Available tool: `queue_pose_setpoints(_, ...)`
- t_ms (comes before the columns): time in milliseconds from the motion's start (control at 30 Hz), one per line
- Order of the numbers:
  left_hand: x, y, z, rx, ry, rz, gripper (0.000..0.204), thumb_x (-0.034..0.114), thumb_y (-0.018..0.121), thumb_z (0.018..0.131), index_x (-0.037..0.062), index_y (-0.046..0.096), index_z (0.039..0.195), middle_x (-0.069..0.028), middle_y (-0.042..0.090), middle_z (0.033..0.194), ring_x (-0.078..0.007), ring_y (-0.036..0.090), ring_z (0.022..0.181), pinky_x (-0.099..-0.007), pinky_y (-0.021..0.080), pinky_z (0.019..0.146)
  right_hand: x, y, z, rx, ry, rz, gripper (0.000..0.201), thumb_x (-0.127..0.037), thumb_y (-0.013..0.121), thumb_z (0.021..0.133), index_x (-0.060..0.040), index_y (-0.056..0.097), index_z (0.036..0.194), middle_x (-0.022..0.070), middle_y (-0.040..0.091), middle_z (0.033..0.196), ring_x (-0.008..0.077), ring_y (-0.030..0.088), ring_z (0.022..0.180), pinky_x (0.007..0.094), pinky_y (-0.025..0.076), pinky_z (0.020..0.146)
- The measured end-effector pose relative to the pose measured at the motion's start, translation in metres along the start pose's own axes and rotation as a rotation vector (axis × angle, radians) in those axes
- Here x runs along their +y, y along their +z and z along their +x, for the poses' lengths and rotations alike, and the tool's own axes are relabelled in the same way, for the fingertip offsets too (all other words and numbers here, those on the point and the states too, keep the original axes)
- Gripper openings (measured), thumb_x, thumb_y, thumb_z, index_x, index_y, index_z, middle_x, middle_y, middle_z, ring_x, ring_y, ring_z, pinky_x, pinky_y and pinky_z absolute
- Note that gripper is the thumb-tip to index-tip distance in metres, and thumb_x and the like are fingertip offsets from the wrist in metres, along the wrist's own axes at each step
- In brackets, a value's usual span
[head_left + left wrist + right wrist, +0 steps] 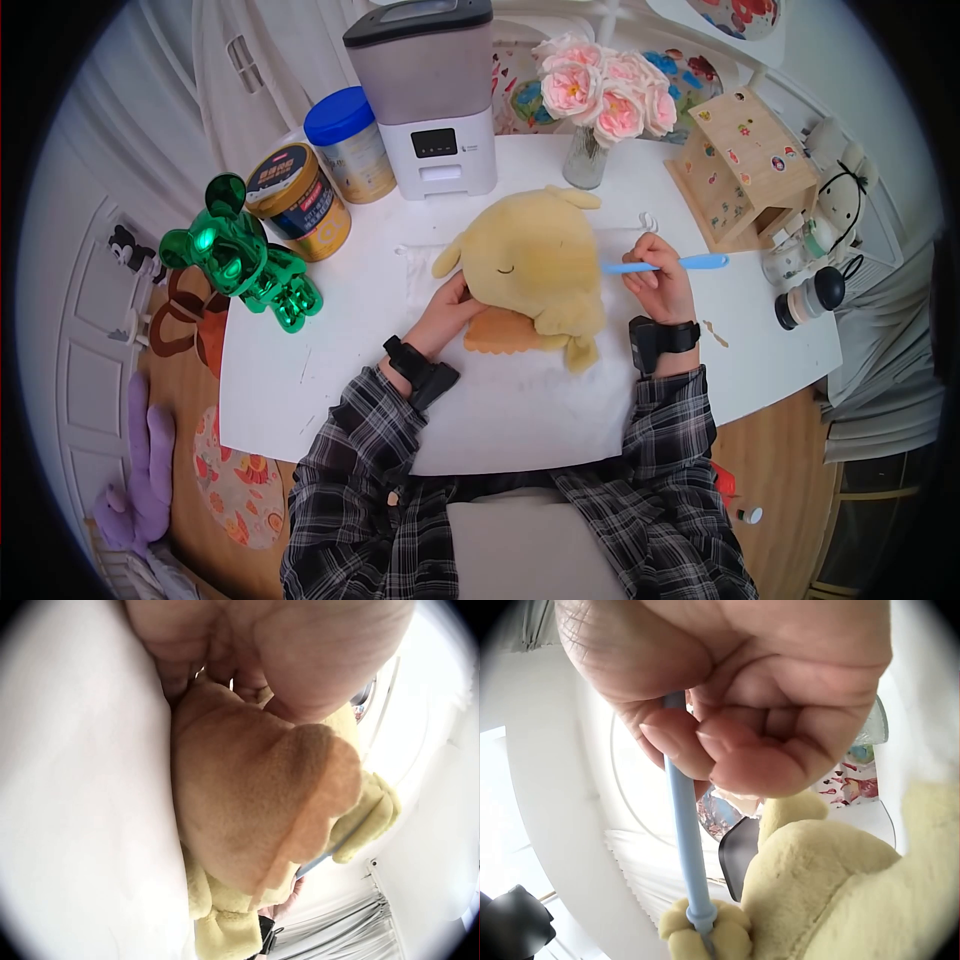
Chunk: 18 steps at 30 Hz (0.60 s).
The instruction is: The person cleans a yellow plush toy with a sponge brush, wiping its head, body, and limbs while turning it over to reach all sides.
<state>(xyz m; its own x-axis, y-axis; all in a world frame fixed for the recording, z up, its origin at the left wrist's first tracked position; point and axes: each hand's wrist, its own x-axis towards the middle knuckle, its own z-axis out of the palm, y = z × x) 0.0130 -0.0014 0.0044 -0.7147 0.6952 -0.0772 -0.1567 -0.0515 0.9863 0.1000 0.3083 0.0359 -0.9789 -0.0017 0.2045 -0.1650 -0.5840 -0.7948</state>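
Note:
A pale yellow plush toy (525, 235) with a stitched closed eye and an orange, scallop-edged part (247, 795) lies on a white cloth (520, 420). My left hand (447, 318) grips the toy's left side low down, next to the orange part. In the left wrist view its fingers press in at the toy's edge, partly hidden. My right hand (660, 280), to the right of the toy, pinches a slim blue-handled tool (681, 825) between thumb and fingers. The handle has a collar near its far end, which points toward the toy and overlaps it; I cannot tell the tool's tip.
Behind the toy stand a pet feeder (435, 150) and a glass vase (585, 160) of pink roses. A green shiny bear figure (245, 255) and two cans, one a gold can (300, 205), are at left. A wooden house (745, 165) and a dark-capped jar (810, 298) stand at right.

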Motion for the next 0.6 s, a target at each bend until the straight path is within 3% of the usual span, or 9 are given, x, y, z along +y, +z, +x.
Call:
queue_pose_setpoints(167,-0.002,-0.001,0.001,-0.005,-0.006,-0.026,0.044,0.011,0.055,0.092,0.0037,0.043,0.134,-0.0038,0.054,0.129,-0.0134,0.05,0.118,-0.0287,0.038,0.101,-0.003,-0.013,-0.004,-0.041,-0.017,-0.102,0.012,-0.01,0.049,0.086,-0.0006,0.055,0.082,-0.0035,0.031,0.046,0.0087,0.034,0.048,0.0239,0.028,0.046)
queue_pose_setpoints(367,0.001,0.001,0.0,0.009,-0.01,-0.011,0.044,0.011,0.056,0.092,0.004,0.044,0.134,-0.0035,0.054,0.128,-0.0132,0.05,0.118,-0.0285,0.039,0.1,-0.004,0.017,-0.001,0.192,-0.126,0.179,0.012,-0.01,0.048,0.087,-0.0011,0.055,0.083,-0.0019,0.037,0.051,0.0092,0.034,0.05,0.0248,0.03,0.05)
queue_pose_setpoints(600,-0.001,0.0,0.0,0.002,-0.004,-0.01,0.044,0.01,0.056,0.092,0.0039,0.044,0.134,-0.0035,0.054,0.129,-0.0135,0.05,0.118,-0.0281,0.039,0.1,-0.003,-0.006,0.0,0.023,-0.029,0.014,0.012,-0.01,0.048,0.086,-0.0005,0.053,0.08,-0.0023,0.037,0.051,0.0099,0.035,0.051,0.0244,0.031,0.051)
